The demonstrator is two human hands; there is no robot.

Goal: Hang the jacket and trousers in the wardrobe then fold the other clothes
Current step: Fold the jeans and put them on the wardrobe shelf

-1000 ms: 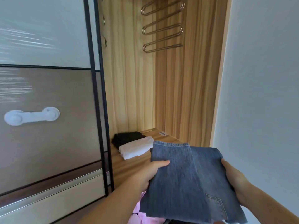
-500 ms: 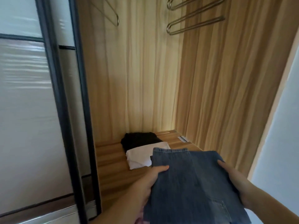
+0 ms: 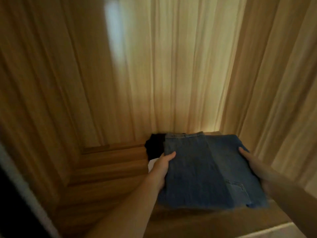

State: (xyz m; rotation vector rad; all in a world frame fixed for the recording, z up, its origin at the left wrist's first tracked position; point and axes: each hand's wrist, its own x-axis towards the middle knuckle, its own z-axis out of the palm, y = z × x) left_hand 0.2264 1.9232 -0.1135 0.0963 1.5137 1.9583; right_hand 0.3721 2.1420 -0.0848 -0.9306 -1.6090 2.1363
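Holding folded denim garment [image 3: 205, 170] flat over wardrobe shelf [image 3: 109, 169], left hand [image 3: 163, 166] and right hand [image 3: 252, 162] clamped on opposite side edges, thumbs on top; black garment [image 3: 154, 146] and white garment [image 3: 151, 164] partly beneath, far-left; set-down likely straight down

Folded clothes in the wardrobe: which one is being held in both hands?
The folded blue denim piece, gripped at its sides by the left hand and right hand. The black garment and white garment lie untouched behind it.
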